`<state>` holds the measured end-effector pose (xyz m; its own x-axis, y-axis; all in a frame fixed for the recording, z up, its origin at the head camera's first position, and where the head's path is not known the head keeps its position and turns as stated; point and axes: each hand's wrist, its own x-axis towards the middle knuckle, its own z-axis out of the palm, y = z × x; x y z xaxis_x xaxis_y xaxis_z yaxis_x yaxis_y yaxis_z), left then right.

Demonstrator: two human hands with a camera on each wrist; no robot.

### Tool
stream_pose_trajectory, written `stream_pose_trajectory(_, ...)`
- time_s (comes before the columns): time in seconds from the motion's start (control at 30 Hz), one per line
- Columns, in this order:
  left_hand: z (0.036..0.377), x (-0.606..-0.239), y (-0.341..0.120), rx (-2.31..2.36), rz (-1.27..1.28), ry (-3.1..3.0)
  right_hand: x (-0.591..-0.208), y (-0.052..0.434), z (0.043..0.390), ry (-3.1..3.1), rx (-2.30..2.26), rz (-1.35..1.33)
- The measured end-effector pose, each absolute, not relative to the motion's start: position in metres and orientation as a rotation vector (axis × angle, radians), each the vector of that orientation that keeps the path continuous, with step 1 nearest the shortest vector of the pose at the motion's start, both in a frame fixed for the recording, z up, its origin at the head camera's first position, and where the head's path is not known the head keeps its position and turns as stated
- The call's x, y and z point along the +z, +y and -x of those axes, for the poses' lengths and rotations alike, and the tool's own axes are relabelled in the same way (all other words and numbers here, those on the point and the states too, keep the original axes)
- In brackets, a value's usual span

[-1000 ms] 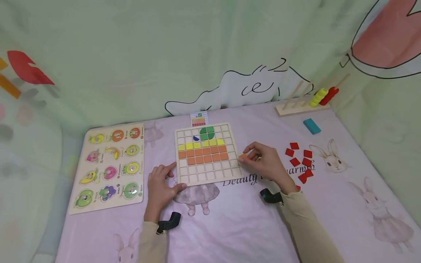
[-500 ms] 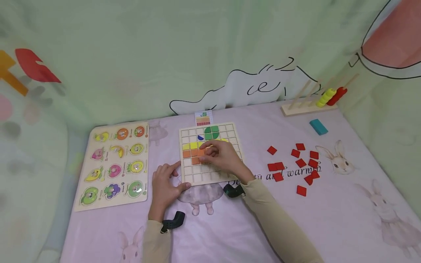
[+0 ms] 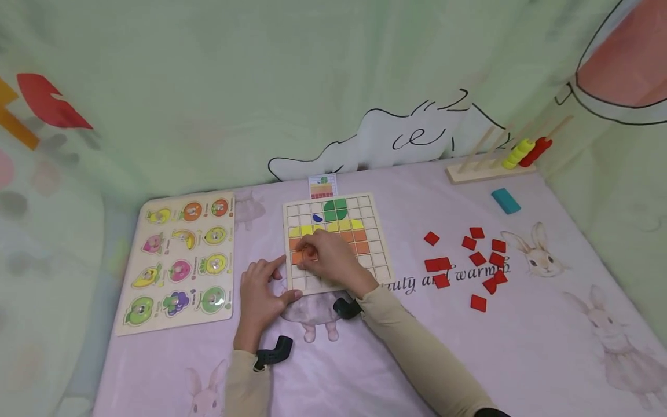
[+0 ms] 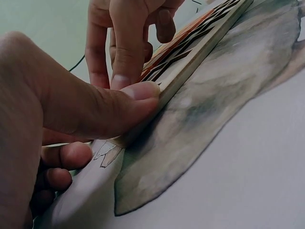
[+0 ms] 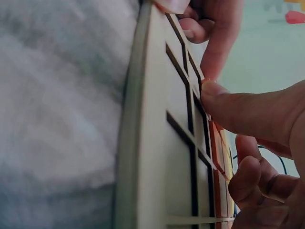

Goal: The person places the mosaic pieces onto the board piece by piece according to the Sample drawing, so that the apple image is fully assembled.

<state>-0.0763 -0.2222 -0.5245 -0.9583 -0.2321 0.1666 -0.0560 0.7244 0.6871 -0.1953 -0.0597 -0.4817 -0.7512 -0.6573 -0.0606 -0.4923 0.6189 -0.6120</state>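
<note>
A wooden grid board (image 3: 377, 243) lies on the table, holding green, blue, yellow and orange pieces. The left hand (image 3: 262, 295) holds its near left corner; in the left wrist view the left thumb (image 4: 128, 102) presses against the edge. Over the board's left part, the right hand (image 3: 333, 258) pinches an orange square tile (image 3: 296, 258) at the left end of the lower orange row. In the right wrist view, the right thumb (image 5: 228, 102) touches this tile low on the board. The right hand covers several cells of the orange rows.
Several red square tiles (image 3: 477, 303) lie scattered right of the board. A pattern card (image 3: 323, 186) sits behind it. At left is a fruit puzzle board (image 3: 197, 278). A teal block (image 3: 505, 201) and a bead stacker (image 3: 490, 172) stand back right.
The right hand has carried the orange tile from beside the board's right edge leftward across it to the lower orange row's left end. The left hand keeps its place at the corner.
</note>
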Motion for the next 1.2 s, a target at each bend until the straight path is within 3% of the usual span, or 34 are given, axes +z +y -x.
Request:
stream_pose_trajectory(0.9,0.076,-0.522,-0.223,-1.076,-0.252,-2.705,-0.487,-0.063,0.191,2.64,-0.944,0.863)
stream_pose_trajectory(1.03,0.075,-0.522,-0.222,-1.078,-0.255,-2.702,-0.481,-0.044,0.199,2.628,-1.011,0.814)
stream_pose_trajectory(1.2,0.073,-0.523,-0.223,-1.053,-0.255,-2.707,-0.465,0.013,0.217,2.693,-1.054,0.653)
